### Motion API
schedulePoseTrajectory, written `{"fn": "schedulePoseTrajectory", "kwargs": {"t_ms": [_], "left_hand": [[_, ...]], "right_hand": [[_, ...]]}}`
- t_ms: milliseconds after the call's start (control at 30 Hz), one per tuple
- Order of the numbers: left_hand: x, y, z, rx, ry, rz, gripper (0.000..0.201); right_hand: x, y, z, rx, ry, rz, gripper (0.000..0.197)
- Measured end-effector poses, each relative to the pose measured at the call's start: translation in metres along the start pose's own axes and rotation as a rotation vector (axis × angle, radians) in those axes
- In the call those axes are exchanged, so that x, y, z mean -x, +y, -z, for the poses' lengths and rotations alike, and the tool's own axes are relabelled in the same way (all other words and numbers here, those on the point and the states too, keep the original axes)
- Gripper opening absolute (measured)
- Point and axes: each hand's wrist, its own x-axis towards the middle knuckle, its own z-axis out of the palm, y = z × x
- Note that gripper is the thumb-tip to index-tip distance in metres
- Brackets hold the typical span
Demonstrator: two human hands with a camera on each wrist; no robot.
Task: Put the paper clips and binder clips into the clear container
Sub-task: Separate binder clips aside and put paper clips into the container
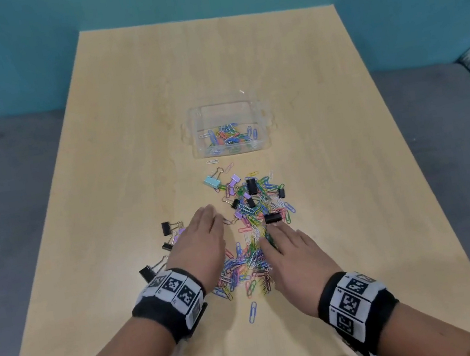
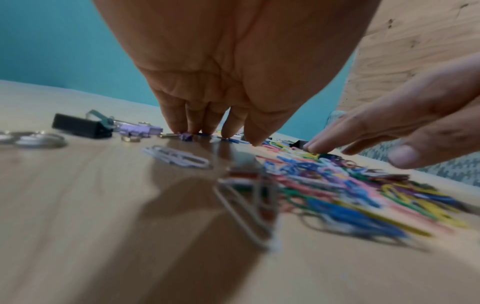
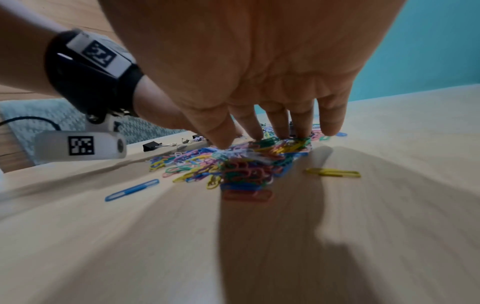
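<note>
A clear container [image 1: 225,112] stands mid-table with several coloured paper clips inside. In front of it lies a wide scatter of coloured paper clips [image 1: 250,206] mixed with black, purple and teal binder clips [image 1: 252,187]. My left hand [image 1: 198,238] lies flat at the pile's left edge, with straight fingertips [image 2: 215,131] touching the table among clips. My right hand [image 1: 290,249] is flat on the pile's near right side, its fingers [image 3: 280,125] pressing down on paper clips [image 3: 246,162]. Neither hand grips anything.
Black binder clips [image 1: 167,228] lie left of my left hand, one [image 1: 147,273] near the wrist. A lone blue paper clip [image 1: 252,312] sits near the front, and a yellow one [image 3: 333,172] lies apart. The wooden table [image 1: 342,131] is bare around the container.
</note>
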Motion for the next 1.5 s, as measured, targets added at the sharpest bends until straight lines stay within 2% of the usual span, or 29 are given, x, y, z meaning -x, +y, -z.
{"fn": "schedulePoseTrajectory", "kwargs": {"t_ms": [100,233,333,400,467,533,600,667,767,933,1033,1167,1267,1367,1500], "left_hand": [[0.020,0.017,-0.002,0.127,0.075,0.024,0.050],[0.047,0.034,-0.001,0.222,0.146,-0.022,0.046],[0.080,0.034,-0.002,0.285,0.169,0.144,0.049],[0.101,0.034,-0.009,0.332,0.164,0.227,0.057],[0.111,0.038,-0.016,0.380,0.126,0.277,0.076],[0.106,0.044,-0.020,0.403,0.118,0.282,0.090],[0.092,0.051,-0.020,0.385,0.117,0.248,0.095],[0.077,0.058,-0.020,0.348,0.096,0.208,0.092],[0.063,0.069,-0.015,0.302,0.080,0.167,0.084],[0.066,0.074,-0.016,0.273,0.112,0.096,0.068],[0.065,0.073,-0.020,0.263,0.101,0.074,0.066],[0.052,0.076,-0.016,0.270,0.119,0.079,0.060],[0.042,0.077,-0.009,0.293,0.134,0.109,0.051],[0.032,0.076,-0.003,0.295,0.116,0.130,0.033],[0.025,0.071,-0.001,0.349,0.069,0.148,0.025]], "right_hand": [[0.008,-0.001,-0.003,-0.043,0.008,-0.003,0.058],[0.016,0.000,-0.007,-0.087,0.013,0.080,0.057],[0.028,0.012,-0.002,-0.168,0.037,-0.064,0.057],[0.038,0.020,-0.004,-0.208,0.030,-0.204,0.062],[0.043,0.020,-0.008,-0.239,-0.022,-0.273,0.072],[0.037,0.013,-0.012,-0.228,-0.064,-0.257,0.081],[0.026,0.001,-0.012,-0.202,-0.066,-0.207,0.087],[0.014,-0.009,-0.012,-0.172,-0.063,-0.163,0.087],[0.001,-0.016,-0.011,-0.167,-0.038,-0.128,0.075],[-0.007,-0.012,-0.013,-0.177,0.026,-0.115,0.056],[-0.007,-0.011,-0.014,-0.192,0.051,-0.112,0.046],[-0.009,-0.009,-0.013,-0.216,0.033,-0.117,0.047],[-0.011,-0.008,-0.008,-0.254,0.029,-0.130,0.039],[-0.014,-0.003,-0.004,-0.273,-0.004,-0.134,0.029],[-0.017,0.002,0.007,-0.345,-0.036,-0.171,0.022]]}}
